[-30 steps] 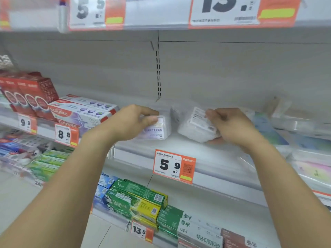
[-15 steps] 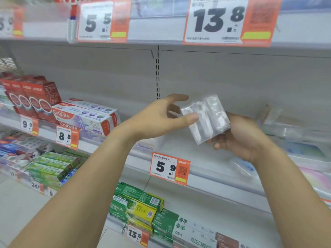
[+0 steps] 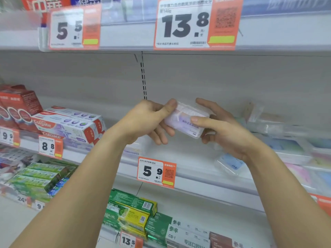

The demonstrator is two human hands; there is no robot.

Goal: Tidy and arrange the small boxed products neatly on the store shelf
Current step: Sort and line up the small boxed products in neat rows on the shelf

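A small clear plastic box (image 3: 184, 120) with a pale purple label is held up in front of the middle shelf (image 3: 197, 174), between both hands. My left hand (image 3: 148, 120) grips its left end, thumb on top and fingers underneath. My right hand (image 3: 222, 127) holds its right end, thumb across the label and fingers behind. Another small clear box (image 3: 133, 150) stays on the shelf below my left wrist, mostly hidden. A clear pack with a blue label (image 3: 230, 162) lies on the shelf under my right wrist.
Colgate toothpaste boxes (image 3: 71, 126) and red boxes (image 3: 18, 106) fill the shelf's left part. Blurred clear packs (image 3: 290, 140) crowd the right. A 5.9 price tag (image 3: 156, 171) hangs on the shelf edge. Green toothpaste boxes (image 3: 129, 210) sit on the lower shelf.
The box was lifted off the shelf by my right hand, then turned label-side up. My left hand left the other box on the shelf and took hold of this one's left end.
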